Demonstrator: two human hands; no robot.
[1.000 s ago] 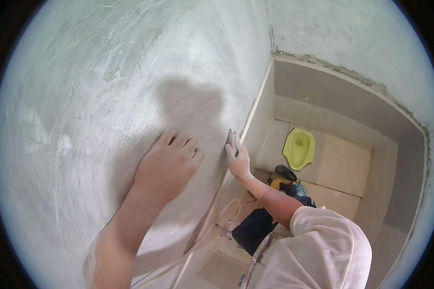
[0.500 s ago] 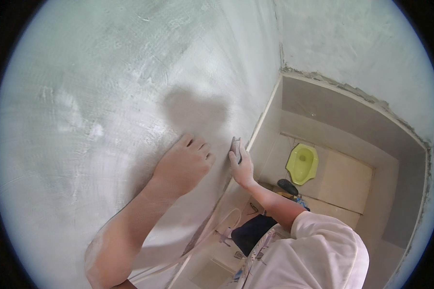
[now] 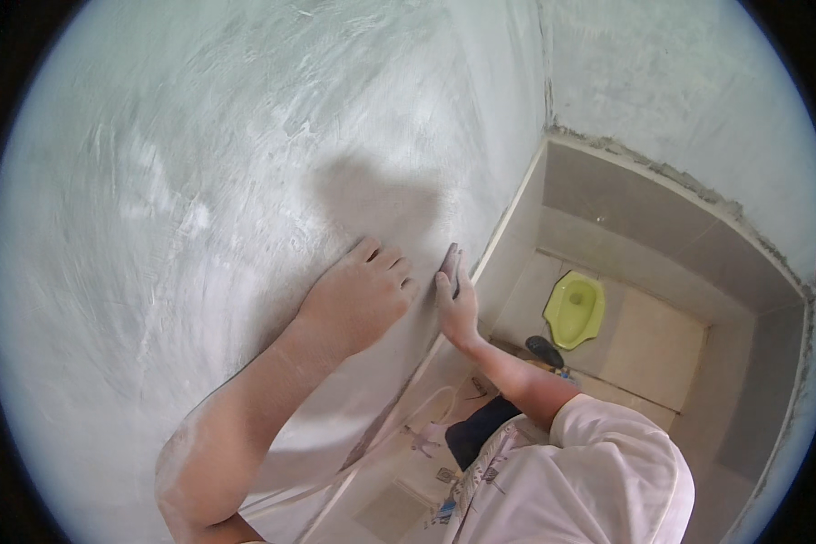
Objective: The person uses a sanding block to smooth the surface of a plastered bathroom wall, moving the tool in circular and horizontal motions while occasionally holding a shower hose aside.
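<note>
My left hand (image 3: 358,295) rests knuckles-up against the whitish plastered wall (image 3: 190,299), its fingers curled down toward the surface. Whatever may lie under those fingers is hidden. To its right, beside the wall's lower edge, my right hand (image 3: 458,308) grips a small, flat, dark grey piece (image 3: 451,261) that looks like folded sandpaper. Its fingers and thumb close around that piece, which stands upright against the wall. Pale dust coats both hands.
Below the plaster, a tiled ledge (image 3: 515,213) runs along the wall. A yellow-green squat toilet (image 3: 575,309) is set in the floor, near a dark shoe (image 3: 544,351). A tap (image 3: 423,442) and pale hose (image 3: 440,399) are at lower centre. Rough-edged plaster (image 3: 680,168) borders the right wall.
Both hands have shifted slightly up and right in view, the right one turning a little with the grey piece. The room has also slid slightly as the view moved.
</note>
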